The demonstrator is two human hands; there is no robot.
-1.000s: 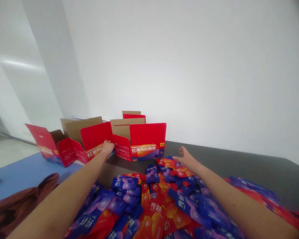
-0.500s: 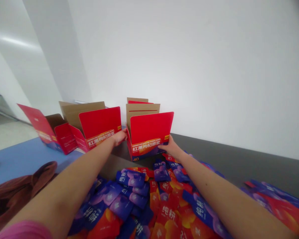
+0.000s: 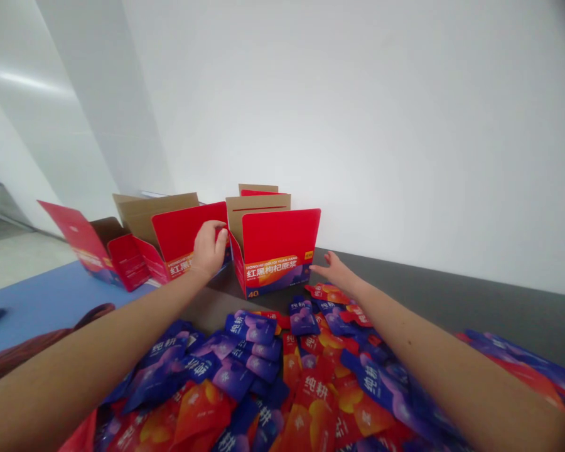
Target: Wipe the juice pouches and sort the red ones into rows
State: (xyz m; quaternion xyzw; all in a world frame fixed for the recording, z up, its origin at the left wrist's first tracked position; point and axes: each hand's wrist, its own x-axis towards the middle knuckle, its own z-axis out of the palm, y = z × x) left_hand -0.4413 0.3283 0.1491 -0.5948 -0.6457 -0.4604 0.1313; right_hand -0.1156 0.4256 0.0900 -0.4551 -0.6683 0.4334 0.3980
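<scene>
Here we are, looking down from the head camera, and the left hand [image 3: 208, 250] is hanging half-curled between two cartons, its fingers bending in front of a red panel. I can't tell whether it's gripping anything or touching the card, as no held item is showing. The right hand [image 3: 338, 274] is spreading wide open and empty, its fingertips sitting just beside the lower right corner of the nearer carton!

That nearer carton, a red-and-purple printed corrugated cardboard box [image 3: 274, 251], is standing open with its brown cardboard flap [image 3: 258, 204] rising behind its red panel. It's showing Chinese lettering and a "40". Just left of it, a matching open red cardboard carton [image 3: 188, 233] is sitting beside it, while a further open carton with a long red flap [image 3: 70, 226] is lying out towards the left.

Below the hands, a big heap of glossy blue-purple and orange-red printed sachets [image 3: 306, 383] is spreading across a dark grey tabletop [image 3: 452, 282], with more sachets [image 3: 518, 370] lying off to the right. A pale blue surface [image 3: 42, 301] is stretching away on the left, and a plain white wall [image 3: 358, 113] is filling the background.
</scene>
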